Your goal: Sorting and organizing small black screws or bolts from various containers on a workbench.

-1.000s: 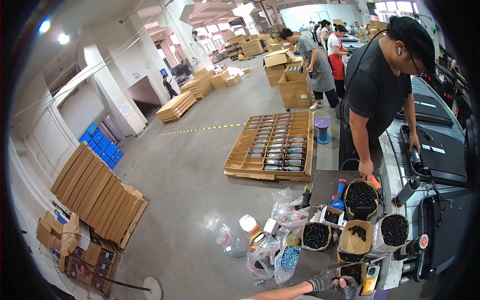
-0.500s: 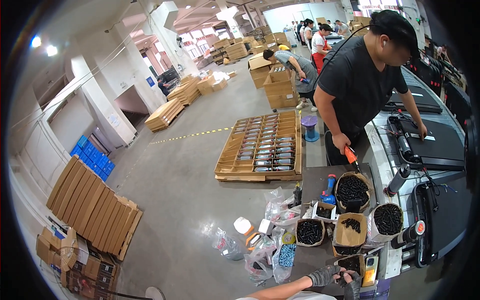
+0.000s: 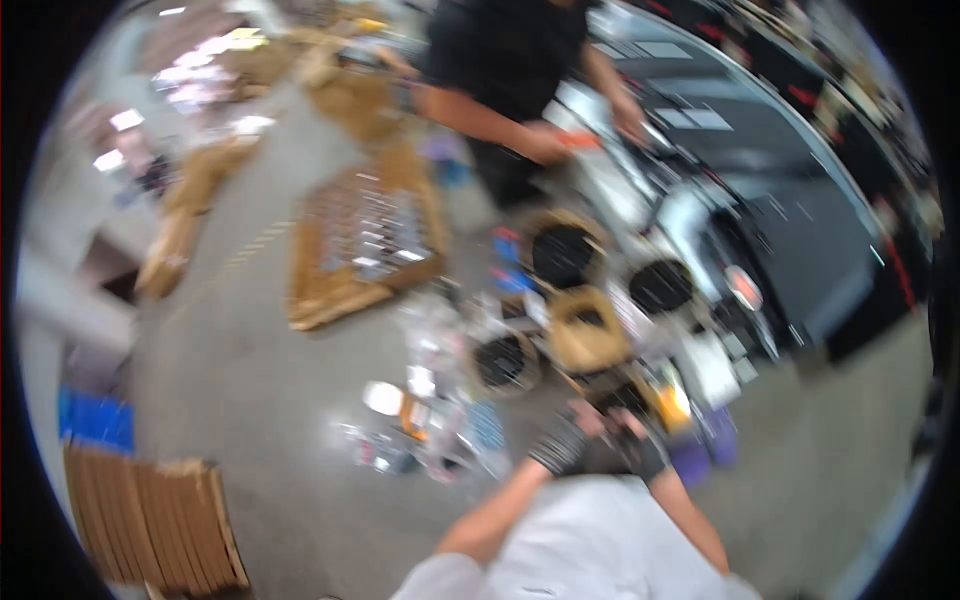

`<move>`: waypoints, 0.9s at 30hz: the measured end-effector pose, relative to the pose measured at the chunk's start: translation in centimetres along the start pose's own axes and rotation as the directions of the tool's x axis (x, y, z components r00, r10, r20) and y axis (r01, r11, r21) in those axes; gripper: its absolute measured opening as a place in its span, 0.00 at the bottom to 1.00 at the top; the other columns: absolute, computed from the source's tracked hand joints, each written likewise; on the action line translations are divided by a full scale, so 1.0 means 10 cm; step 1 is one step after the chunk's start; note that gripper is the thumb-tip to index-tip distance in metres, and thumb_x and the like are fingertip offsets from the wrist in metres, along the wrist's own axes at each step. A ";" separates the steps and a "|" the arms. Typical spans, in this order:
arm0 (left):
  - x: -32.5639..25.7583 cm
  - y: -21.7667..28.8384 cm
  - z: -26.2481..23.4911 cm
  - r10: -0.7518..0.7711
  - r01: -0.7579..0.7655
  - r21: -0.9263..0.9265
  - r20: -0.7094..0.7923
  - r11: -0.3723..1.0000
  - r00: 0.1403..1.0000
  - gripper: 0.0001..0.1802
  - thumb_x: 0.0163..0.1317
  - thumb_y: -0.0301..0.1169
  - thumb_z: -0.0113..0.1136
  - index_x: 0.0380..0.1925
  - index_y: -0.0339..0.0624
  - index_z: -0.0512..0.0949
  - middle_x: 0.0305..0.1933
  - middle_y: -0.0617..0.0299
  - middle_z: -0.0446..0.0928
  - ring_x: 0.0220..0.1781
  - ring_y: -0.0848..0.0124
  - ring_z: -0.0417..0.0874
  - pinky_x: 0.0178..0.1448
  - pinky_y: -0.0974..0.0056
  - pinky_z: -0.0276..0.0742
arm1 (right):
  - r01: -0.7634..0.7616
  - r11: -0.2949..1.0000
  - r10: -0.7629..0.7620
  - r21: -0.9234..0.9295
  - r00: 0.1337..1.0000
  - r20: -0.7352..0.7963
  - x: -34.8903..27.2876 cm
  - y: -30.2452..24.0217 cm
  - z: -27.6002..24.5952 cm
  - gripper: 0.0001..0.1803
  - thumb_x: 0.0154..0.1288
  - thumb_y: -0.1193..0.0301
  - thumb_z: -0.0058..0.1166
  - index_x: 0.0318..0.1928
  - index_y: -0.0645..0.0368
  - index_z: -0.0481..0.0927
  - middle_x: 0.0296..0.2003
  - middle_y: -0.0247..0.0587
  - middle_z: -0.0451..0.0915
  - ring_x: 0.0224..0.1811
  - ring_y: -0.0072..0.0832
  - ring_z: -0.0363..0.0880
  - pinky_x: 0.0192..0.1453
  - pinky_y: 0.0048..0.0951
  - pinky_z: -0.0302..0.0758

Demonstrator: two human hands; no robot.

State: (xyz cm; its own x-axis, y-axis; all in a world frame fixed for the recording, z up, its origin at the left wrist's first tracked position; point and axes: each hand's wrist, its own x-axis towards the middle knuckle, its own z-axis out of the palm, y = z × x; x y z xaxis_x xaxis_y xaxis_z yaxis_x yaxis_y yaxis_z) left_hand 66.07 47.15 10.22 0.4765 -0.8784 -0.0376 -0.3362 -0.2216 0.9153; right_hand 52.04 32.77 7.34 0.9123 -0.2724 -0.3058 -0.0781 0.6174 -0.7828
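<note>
Motion smears the whole view. My left hand (image 3: pixel 566 440), in a dark grey fingerless glove, is close beside my right hand (image 3: pixel 640 446), gloved too. Both are over the near edge of a small open box (image 3: pixel 632 394) with dark contents. Their fingers are bare and bent toward each other, but too blurred to show whether they grip anything. Just beyond stands an open brown carton (image 3: pixel 582 340) with some small black parts in it. To its left sits a bag of black parts (image 3: pixel 503 362). A yellow-faced phone-like thing (image 3: pixel 672 396) lies right of my hands.
Larger containers of black parts (image 3: pixel 562 254) stand farther back. Left are clear plastic bags (image 3: pixel 440 440) and blue parts (image 3: pixel 486 425). A co-worker in black (image 3: pixel 505 70) holds an orange tool beside the conveyor line (image 3: pixel 760 180). A divided cardboard tray (image 3: pixel 300 300) rests on the floor.
My view has swung right and down, so the scene slides left and blurs. My hands stay close together by the small box. The co-worker still holds the orange tool.
</note>
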 end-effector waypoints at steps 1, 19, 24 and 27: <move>-0.12 0.18 -0.12 -0.089 0.012 -0.405 -0.171 0.914 0.981 0.11 0.61 0.32 0.56 0.40 0.37 0.77 0.38 0.56 0.77 0.39 0.68 0.78 0.44 0.61 0.74 | 0.009 0.991 -0.017 0.133 0.998 0.057 -0.10 -0.27 0.23 0.27 0.69 0.56 0.47 0.59 0.64 0.68 0.57 0.43 0.72 0.58 0.33 0.72 0.63 0.34 0.66; -0.25 0.84 -0.07 -0.471 0.211 -0.742 -0.157 0.636 0.868 0.14 0.61 0.28 0.61 0.46 0.34 0.75 0.37 0.59 0.78 0.37 0.71 0.80 0.43 0.66 0.78 | -0.217 0.934 0.224 0.284 0.975 0.009 -0.49 -0.96 0.45 0.23 0.66 0.72 0.47 0.60 0.69 0.67 0.55 0.50 0.74 0.58 0.34 0.73 0.64 0.30 0.69; -0.20 0.89 -0.07 -0.464 0.191 -0.772 -0.147 0.606 0.874 0.13 0.61 0.27 0.61 0.45 0.34 0.75 0.36 0.59 0.79 0.36 0.71 0.81 0.42 0.66 0.78 | -0.188 0.956 0.202 0.226 0.979 -0.039 -0.45 -0.96 0.43 0.20 0.66 0.72 0.49 0.57 0.66 0.71 0.48 0.47 0.78 0.51 0.32 0.77 0.59 0.30 0.73; -0.21 0.89 -0.06 -0.473 0.173 -0.791 -0.161 0.587 0.867 0.12 0.60 0.26 0.61 0.44 0.35 0.76 0.35 0.59 0.79 0.34 0.71 0.81 0.41 0.67 0.77 | -0.171 0.951 0.186 0.258 0.982 -0.035 -0.45 -0.96 0.43 0.18 0.67 0.71 0.48 0.54 0.65 0.72 0.46 0.47 0.79 0.49 0.33 0.78 0.57 0.31 0.74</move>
State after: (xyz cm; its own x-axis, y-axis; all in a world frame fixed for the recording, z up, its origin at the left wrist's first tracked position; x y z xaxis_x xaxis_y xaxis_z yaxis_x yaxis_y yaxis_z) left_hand 62.61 47.27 18.68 0.7023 -0.5884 -0.4007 0.5280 0.0529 0.8476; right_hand 50.40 31.25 18.60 0.8669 -0.1784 -0.4654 -0.1269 0.8240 -0.5522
